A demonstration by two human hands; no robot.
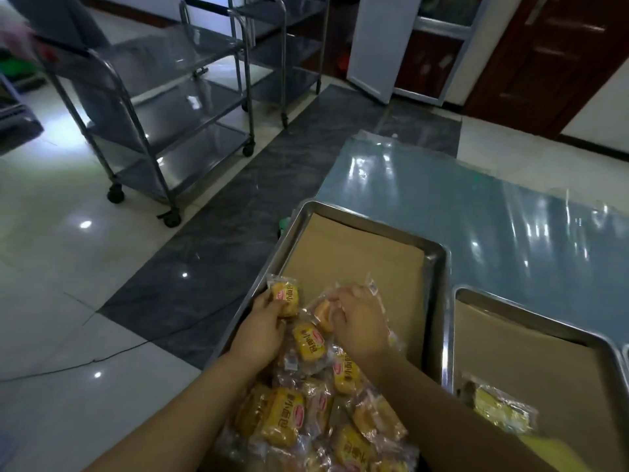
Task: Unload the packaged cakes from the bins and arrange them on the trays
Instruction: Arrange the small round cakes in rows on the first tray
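Note:
A metal tray (439, 267) lined with brown paper lies on the blue table in front of me. Several packaged yellow cakes (308, 340) are heaped at its near end. My left hand (263, 330) grips one wrapped cake (286, 298) at the tray's left rim. My right hand (360, 321) is curled over another wrapped cake (323, 310) in the middle of the pile, pinching it. A second paper-lined tray (612, 349) lies to the right, with one packaged cake (500, 408) on its near part.
The blue table (476, 212) is covered with glossy plastic film and stretches away behind the trays. Two steel trolleys (160, 107) stand on the tiled floor at the far left. A dark cable (102, 359) runs over the floor.

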